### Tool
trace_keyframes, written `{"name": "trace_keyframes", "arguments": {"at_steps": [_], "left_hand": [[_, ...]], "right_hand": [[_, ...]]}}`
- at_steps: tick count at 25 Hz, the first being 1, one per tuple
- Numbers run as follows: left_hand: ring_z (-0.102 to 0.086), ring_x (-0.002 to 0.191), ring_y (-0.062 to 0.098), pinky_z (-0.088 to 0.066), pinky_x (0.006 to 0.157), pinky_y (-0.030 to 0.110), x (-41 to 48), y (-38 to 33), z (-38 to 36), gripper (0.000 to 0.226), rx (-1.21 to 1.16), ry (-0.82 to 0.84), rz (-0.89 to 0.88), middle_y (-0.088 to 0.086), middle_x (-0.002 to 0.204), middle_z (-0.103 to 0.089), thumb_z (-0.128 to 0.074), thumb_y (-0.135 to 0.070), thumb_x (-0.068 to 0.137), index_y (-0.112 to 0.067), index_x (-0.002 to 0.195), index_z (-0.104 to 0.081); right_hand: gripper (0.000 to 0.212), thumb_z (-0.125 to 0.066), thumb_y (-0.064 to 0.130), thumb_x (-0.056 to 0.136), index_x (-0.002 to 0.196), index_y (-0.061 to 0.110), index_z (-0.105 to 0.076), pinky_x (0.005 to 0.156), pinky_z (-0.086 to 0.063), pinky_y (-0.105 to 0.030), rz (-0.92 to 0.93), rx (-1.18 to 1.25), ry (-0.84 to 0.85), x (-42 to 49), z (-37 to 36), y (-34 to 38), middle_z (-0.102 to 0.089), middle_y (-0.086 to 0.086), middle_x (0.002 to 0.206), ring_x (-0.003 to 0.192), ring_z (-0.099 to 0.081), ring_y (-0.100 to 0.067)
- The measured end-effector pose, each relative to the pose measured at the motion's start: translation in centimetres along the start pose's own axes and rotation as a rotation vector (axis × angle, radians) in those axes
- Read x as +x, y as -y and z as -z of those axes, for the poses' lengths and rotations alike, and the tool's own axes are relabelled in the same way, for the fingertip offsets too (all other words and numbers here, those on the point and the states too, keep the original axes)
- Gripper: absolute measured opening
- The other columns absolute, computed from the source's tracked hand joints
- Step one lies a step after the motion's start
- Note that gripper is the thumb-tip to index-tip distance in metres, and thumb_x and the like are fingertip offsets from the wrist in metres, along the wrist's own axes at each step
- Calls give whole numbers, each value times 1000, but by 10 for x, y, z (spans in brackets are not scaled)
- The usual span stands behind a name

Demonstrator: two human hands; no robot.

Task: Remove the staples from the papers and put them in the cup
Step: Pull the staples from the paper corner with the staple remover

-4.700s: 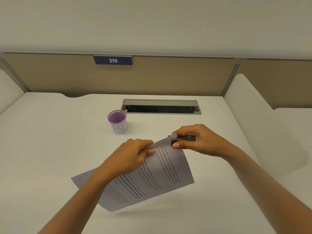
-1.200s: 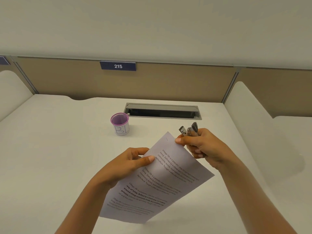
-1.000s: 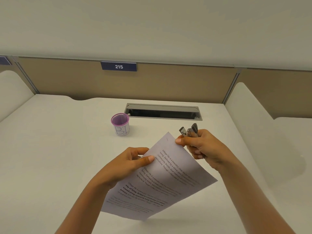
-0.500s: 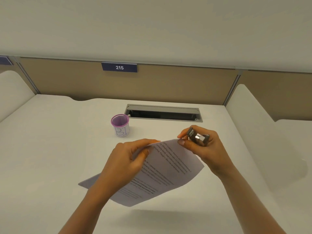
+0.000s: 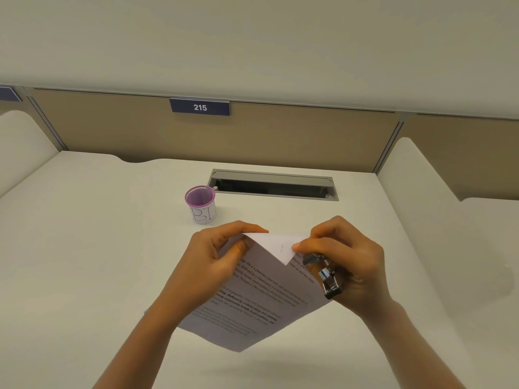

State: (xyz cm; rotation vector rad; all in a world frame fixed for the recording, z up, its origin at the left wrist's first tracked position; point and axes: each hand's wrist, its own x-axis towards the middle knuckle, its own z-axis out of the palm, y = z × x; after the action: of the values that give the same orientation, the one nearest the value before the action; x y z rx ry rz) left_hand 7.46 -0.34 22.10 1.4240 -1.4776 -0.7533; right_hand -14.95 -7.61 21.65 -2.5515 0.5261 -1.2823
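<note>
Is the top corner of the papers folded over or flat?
Folded over: the corner of the papers shows its blank back side, pinched by the right hand.

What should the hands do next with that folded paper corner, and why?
Probably bring the staple remover in the right hand up to the staple. The left hand and right thumb hold the papers with the corner folded back, so the staple shows, still in. The cup waits behind.

Soft, even overhead light falls on the smooth white desk (image 5: 84, 262). Shadows beneath the printed white paper sheets (image 5: 252, 299) are faint. Straight edges bow near the frame's borders.
</note>
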Motion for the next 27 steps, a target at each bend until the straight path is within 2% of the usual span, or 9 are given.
{"name": "trace_keyframes", "arguments": {"at_steps": [5,9,11,13,16,20,22,25,27], "left_hand": [[-66,97,1,-54,66,14,-1,-2,-1,25,29,40,8,-28,104,-70,-46,-41,92,-47,110,-64],[-64,98,2,-53,68,16,-6,-2,-6,13,88,5,14,-31,100,-67,-49,-47,89,-47,102,-45],[-63,98,6,-55,73,25,-7,-4,-6,10,86,0,-23,-22,97,-66,-53,-36,94,-43,92,-46],[-66,88,14,-56,70,34,-8,-5,-5,23,67,15,-38,-13,91,-67,-54,-19,97,-37,83,-55],[-70,81,16,-57,66,27,-8,-4,-3,36,-5,-13,21,-11,88,-72,-50,-5,97,-29,78,-70],[-70,86,17,-59,76,34,-7,-5,-3,47,27,20,96,-7,93,-74,-45,5,96,-23,81,-79],[-71,90,14,-60,78,29,-6,-8,-4,38,13,51,182,-11,100,-75,-46,-6,98,-27,94,-78],[-72,83,9,-53,67,21,-6,-14,-4,20,-6,107,316,-18,99,-74,-55,-40,93,-36,101,-73],[-71,77,8,-46,63,18,-4,-18,-4,32,-4,99,345,-17,94,-74,-57,-62,83,-38,97,-73]], "right_hand": [[32,-76,37,78,104,24,-60,63,-54,-11,33,-76,-36,-1,-2,-1,-57,0,120,82,-62,-10],[21,-67,34,87,100,17,-64,55,-54,-19,53,-125,-122,-4,-7,-2,-66,-5,104,70,-63,-14],[19,-69,29,86,94,12,-71,54,-52,-19,45,-132,-159,-5,-10,-4,-69,-9,98,68,-61,-12],[22,-68,31,86,93,11,-71,57,-52,-16,49,-137,-155,-8,-11,-5,-69,-10,98,70,-60,-11],[22,-66,37,88,99,17,-63,56,-52,-16,54,-136,-130,-10,-11,-5,-70,-10,100,69,-62,-13],[23,-71,31,83,100,18,-63,52,-52,-21,46,-149,-129,-10,-15,-5,-69,-9,99,65,-62,-14],[23,-74,27,82,101,19,-63,54,-51,-17,47,-158,-115,-11,-16,-4,-64,-4,104,68,-60,-10],[17,-69,29,87,99,17,-68,60,-49,-13,50,-166,-91,-11,-18,-3,-61,-2,105,72,-61,-11],[19,-66,30,89,97,14,-70,59,-51,-16,52,-188,-81,-11,-21,-2,-65,-6,101,70,-64,-16]]}}
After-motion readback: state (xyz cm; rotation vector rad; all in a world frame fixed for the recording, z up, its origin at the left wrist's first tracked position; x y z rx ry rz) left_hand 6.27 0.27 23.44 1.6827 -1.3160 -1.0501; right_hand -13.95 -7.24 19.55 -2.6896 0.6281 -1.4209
